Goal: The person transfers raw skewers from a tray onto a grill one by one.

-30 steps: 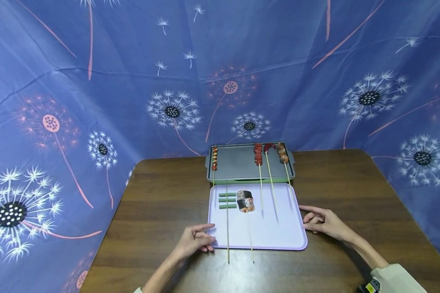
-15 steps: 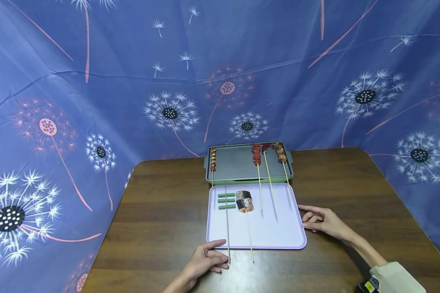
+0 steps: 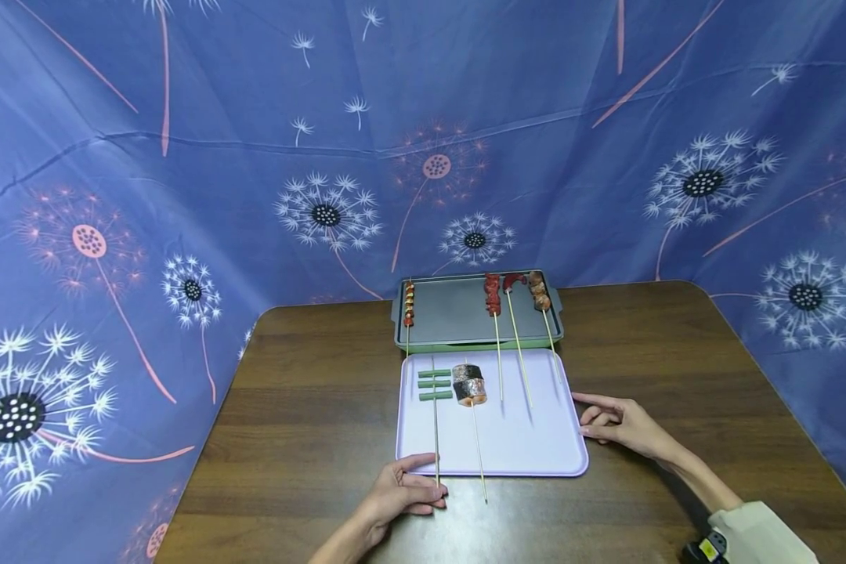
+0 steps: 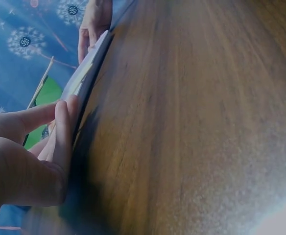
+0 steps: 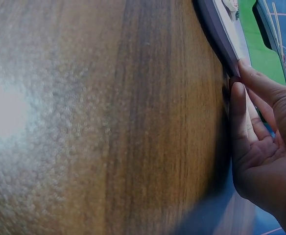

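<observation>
In the head view my left hand point(image 3: 402, 489) pinches the lower end of a bamboo skewer point(image 3: 436, 439) that carries several short green pieces point(image 3: 435, 385). Its index finger reaches over the front rim of a lilac tray point(image 3: 536, 446). My right hand point(image 3: 620, 425) touches the tray's right edge with index finger and thumb, set apart along the rim; the right wrist view shows these fingertips point(image 5: 242, 66) at the edge. Beside the green pieces lies a skewer of dark-skinned fish chunks point(image 3: 469, 385), its stick hanging past the tray's front rim.
Behind the tray stands a grey griddle pan point(image 3: 451, 305) with a green base. On it lie a thin red-and-yellow skewer point(image 3: 409, 304), a red meat skewer point(image 3: 492, 294), a dark red curled skewer point(image 3: 513, 280) and a brown chunk skewer point(image 3: 539, 291). A blue dandelion cloth point(image 3: 254, 196) hangs behind the wooden table point(image 3: 310, 376).
My left hand has left the tray's left edge, moved right and toward me, and taken hold of the green-piece skewer's lower end. My right hand stays at the tray's right edge.
</observation>
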Action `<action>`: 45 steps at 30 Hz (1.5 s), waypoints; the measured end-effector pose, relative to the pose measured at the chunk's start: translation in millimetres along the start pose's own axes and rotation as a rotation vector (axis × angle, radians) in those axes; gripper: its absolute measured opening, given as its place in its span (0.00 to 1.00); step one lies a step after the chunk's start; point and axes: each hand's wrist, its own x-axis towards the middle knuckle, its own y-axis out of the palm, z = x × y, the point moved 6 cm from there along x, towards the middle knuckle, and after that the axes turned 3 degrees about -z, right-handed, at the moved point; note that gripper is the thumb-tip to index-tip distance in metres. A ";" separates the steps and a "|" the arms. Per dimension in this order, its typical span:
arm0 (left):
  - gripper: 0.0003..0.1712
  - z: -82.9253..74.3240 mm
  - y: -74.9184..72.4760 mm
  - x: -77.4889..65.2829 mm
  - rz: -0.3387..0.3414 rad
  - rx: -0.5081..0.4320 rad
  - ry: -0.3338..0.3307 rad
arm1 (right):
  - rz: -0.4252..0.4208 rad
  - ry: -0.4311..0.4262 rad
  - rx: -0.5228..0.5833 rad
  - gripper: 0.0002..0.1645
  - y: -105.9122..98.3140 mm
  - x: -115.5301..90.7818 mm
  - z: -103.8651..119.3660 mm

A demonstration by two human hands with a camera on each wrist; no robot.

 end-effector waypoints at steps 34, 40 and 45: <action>0.40 -36.0 -2.1 -11.8 0.127 0.051 0.086 | 0.002 -0.028 0.043 0.36 -5.3 -5.0 -3.9; 0.39 -47.0 -2.8 -5.5 0.118 0.092 0.110 | -0.002 -0.047 0.043 0.35 -4.6 -5.7 -2.5; 0.39 -57.0 -5.1 3.6 0.064 0.087 0.123 | 0.012 -0.049 0.043 0.35 0.8 -1.9 -2.7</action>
